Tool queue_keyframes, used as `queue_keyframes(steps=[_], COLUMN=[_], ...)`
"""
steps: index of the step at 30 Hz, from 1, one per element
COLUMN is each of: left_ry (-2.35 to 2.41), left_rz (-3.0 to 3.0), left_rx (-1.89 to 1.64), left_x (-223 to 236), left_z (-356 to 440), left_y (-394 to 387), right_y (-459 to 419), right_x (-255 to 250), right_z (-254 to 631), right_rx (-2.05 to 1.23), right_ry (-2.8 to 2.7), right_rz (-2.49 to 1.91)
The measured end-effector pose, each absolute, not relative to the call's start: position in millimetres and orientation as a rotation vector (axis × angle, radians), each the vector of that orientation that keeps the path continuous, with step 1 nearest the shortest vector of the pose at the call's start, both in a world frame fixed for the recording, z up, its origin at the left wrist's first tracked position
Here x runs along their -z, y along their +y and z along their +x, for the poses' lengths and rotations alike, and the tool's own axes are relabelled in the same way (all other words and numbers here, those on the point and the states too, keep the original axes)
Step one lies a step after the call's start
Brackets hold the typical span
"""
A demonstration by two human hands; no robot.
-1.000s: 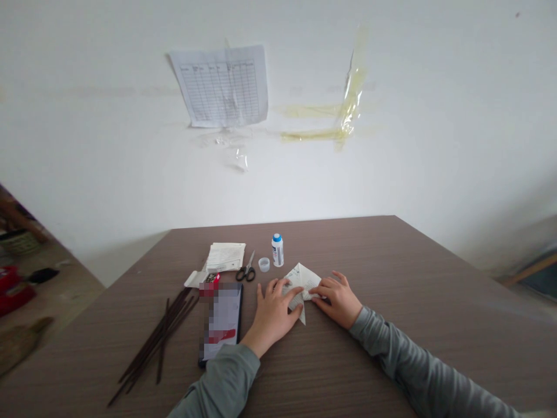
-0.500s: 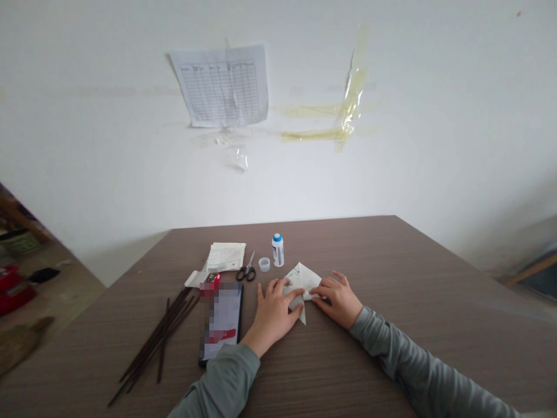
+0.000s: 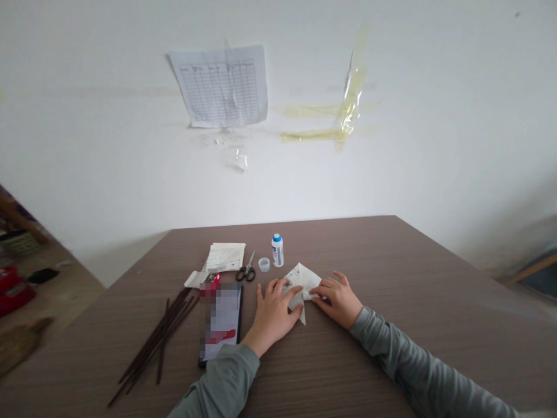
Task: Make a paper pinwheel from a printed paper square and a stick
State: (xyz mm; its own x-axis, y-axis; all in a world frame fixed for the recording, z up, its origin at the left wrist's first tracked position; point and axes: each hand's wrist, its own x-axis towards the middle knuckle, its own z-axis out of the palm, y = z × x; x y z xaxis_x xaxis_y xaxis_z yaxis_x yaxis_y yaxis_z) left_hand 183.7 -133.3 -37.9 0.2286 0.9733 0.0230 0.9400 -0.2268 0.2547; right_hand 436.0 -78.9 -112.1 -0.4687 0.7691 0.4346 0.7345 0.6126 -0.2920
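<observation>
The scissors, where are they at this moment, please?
In the head view, the scissors lie on the table, left of the small clear cap, beside the stack of papers and just beyond the phone.

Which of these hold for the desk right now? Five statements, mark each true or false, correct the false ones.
1. The left hand and right hand both touch the folded paper. True.
2. The white bottle lies on its side. False: it stands upright.
3. The phone lies between the dark sticks and the folded paper. True.
4. The scissors are in the right hand. False: they lie on the table, left of the white bottle.
5. The white bottle has a red top. False: its top is blue.
</observation>
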Motion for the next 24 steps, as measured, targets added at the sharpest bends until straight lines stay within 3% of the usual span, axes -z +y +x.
queue_keyframes(steps=[24], left_ry=[1.846], left_rz=[2.291], left_rx=[-0.271], left_x=[36.2], left_z=[185.0], left_y=[-133.5], right_y=[-79.2], right_x=[111.7], right_z=[435.7], right_rx=[-0.049], right_ry=[-2.298], right_rz=[-1.157])
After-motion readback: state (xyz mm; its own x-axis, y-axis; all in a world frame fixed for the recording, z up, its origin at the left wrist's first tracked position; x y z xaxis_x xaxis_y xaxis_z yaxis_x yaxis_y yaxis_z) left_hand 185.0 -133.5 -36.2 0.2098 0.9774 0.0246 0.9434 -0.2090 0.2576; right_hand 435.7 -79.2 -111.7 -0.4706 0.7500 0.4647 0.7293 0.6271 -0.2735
